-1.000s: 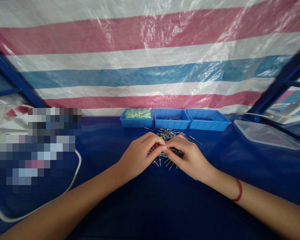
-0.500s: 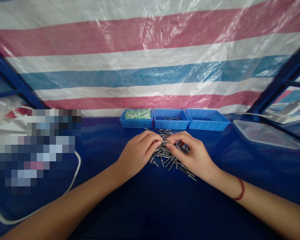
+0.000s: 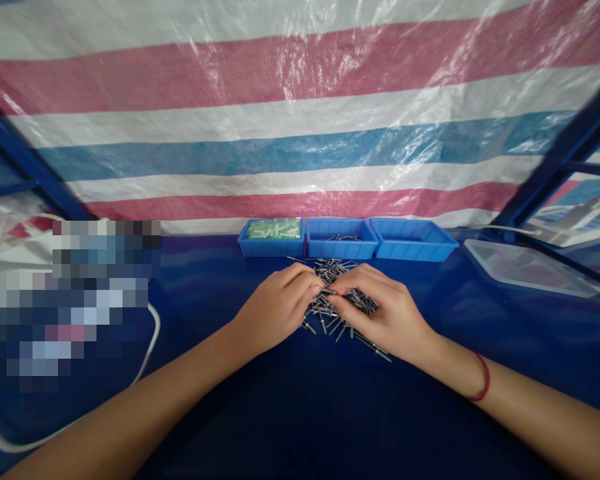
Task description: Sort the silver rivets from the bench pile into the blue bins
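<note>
A loose pile of thin metal rivets (image 3: 337,323) lies on the dark blue table. Over its left side, my left hand (image 3: 279,303) pinches one end of a small metal rivet (image 3: 327,291) between thumb and index finger. The fingertips of my right hand (image 3: 387,310) are at the other end of that rivet, thumb and index finger slightly apart around it. Behind the pile stand three blue bins in a row: the left bin (image 3: 270,249) holds green and white pieces, the middle bin (image 3: 341,251) a few rivets, and the right bin (image 3: 415,250) shows nothing inside.
A translucent plastic lid (image 3: 530,270) lies at the right. A white cable (image 3: 153,340) loops over the table's left side, beside a pixelated area. A striped plastic sheet (image 3: 300,153) hangs behind the bins, between blue frame posts.
Both hands have lowered slightly, with the fingertips still together at the rivet. My right thumb and index finger have shifted a little. The view has moved slightly.
</note>
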The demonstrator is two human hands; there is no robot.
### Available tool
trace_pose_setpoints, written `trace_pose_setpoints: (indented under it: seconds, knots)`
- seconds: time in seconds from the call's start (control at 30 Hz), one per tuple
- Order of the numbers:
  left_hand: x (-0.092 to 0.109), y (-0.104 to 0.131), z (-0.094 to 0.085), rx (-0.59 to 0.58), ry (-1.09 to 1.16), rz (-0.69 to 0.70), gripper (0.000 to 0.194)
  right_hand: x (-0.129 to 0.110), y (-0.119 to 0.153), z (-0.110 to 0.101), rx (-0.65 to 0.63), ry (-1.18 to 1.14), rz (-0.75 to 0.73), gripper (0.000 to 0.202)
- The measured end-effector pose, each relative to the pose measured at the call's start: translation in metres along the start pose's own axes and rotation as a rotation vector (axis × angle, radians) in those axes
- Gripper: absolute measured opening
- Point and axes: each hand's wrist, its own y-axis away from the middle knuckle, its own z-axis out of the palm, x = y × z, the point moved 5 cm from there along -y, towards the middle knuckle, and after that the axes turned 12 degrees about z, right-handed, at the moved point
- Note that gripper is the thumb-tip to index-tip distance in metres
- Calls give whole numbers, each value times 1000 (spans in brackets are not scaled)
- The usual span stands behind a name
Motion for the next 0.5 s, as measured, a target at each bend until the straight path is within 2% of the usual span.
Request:
trace_pose_setpoints:
  seconds: [0.07, 0.13, 0.27, 0.33, 0.43, 0.5]
  knots:
    - [1, -1, 0, 2, -9, -9, 22, 0, -3, -2, -29, 92, -65, 5]
    - [0, -1, -2, 16, -17, -33, 21, 7, -8, -9, 12, 193, -88, 8]
    - [-2, -2, -2, 28, -34, -71, 24, 44, -24, -38, 308, 386, 39, 14]
    - [-2, -2, -1, 8, -35, -65, 24, 69, -31, -48, 386, 485, 120, 17]
    - [-2, -2, 2, -32, -36, -51, 24, 99, -38, -48, 312, 623, 188, 21]
    - [-3, 0, 3, -54, -51, -44, 24, 107, -38, -47, 267, 666, 205, 25]
